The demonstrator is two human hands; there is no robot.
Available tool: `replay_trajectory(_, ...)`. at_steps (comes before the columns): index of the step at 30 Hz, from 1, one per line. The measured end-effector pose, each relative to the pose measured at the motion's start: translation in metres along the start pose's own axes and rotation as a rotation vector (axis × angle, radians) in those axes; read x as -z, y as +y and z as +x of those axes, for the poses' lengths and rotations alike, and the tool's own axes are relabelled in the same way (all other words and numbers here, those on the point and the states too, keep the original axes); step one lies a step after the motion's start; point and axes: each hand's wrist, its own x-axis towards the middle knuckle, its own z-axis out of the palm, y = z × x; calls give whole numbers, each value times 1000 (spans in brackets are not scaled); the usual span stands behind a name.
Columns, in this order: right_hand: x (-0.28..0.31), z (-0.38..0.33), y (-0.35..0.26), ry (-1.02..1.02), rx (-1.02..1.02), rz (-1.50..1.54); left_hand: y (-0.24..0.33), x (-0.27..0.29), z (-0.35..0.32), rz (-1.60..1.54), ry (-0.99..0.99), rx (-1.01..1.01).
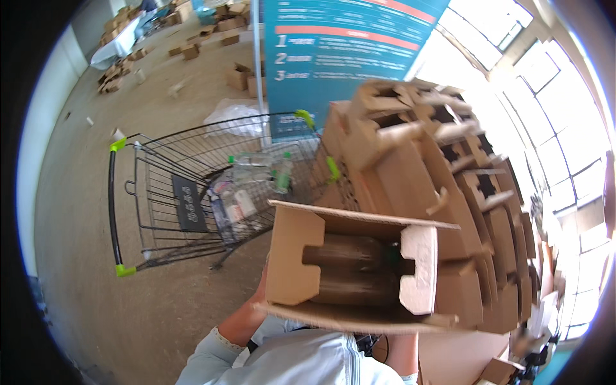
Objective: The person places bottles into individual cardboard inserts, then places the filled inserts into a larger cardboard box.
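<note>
I hold a brown cardboard carton [292,256] close to my chest, lying on its side with its cut-out face toward me. Dark glass bottles [350,256] lie inside it, seen through the cut-out. My left hand [256,300] grips the carton's lower left edge from underneath and is mostly hidden by it. My right forearm [401,351] rises under the carton's right end, and that hand is hidden behind the cardboard.
A tall leaning stack of similar cartons [417,173] stands just right of and behind the held one. To the left a wire shopping cart [160,192] holds clear plastic bottles [256,170]. A blue banner [333,51] and scattered floor boxes [237,74] lie beyond.
</note>
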Motion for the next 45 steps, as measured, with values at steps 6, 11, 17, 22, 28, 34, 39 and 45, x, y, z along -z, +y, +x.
replay_trajectory(6, -191, 93, 2, -536, -297, -297, 67, 155, 73, -15, 273, 109)
replay_trajectory(11, -306, 140, 11, -1045, -337, -477, 87, 246, 129, 8, 446, 287)
replay_trajectory(17, -365, 182, 45, -925, -720, -526, 110, 263, 157, -84, 402, 99)
replay_trajectory(22, -381, 209, 66, -841, -925, -565, 119, 290, 160, 129, 223, 346)
replay_trajectory(28, -387, 226, 98, -903, -1189, -443, 164, 312, 181, 341, 111, 814)
replay_trajectory(34, -400, 202, 101, -917, -1178, -376, 192, 325, 171, 414, 93, 875)
replay_trajectory(39, -402, 149, 87, -992, -1240, -289, 223, 326, 125, 559, 211, 810)
replay_trajectory(45, -377, 100, 40, -995, -834, -270, 256, 292, 105, 663, 192, 415)
